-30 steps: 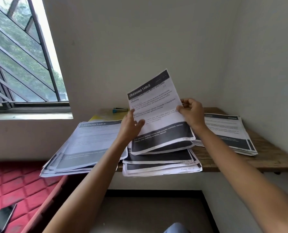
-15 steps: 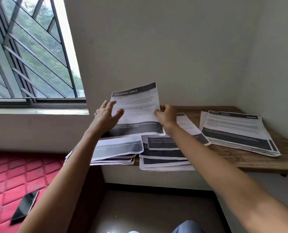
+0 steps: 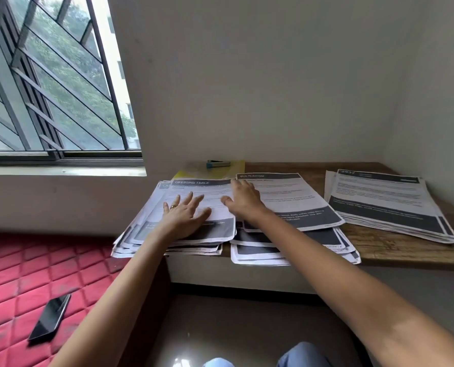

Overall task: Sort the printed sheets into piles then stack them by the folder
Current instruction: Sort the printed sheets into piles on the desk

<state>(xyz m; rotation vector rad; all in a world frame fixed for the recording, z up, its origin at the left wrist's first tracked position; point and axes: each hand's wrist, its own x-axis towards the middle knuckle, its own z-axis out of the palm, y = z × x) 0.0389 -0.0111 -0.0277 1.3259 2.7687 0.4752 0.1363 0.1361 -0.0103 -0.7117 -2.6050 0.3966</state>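
The left grip (image 3: 184, 217) lies flat, fingers spread, on top of the left pile (image 3: 220, 230), which overhangs the worktop's (image 3: 405, 251) front left corner. The right grip (image 3: 243, 202) rests with loose, straight fingers where that pile meets the middle pile (image 3: 294, 197), which overhangs the front edge. A third pile (image 3: 379, 200) lies by the right edge. A yellow folder (image 3: 237, 164) sits at the back left corner.

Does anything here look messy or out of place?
Yes. The left pile and middle pile are fanned unevenly and hang over the desk's front edge. The right pile lies tidier on the desk.
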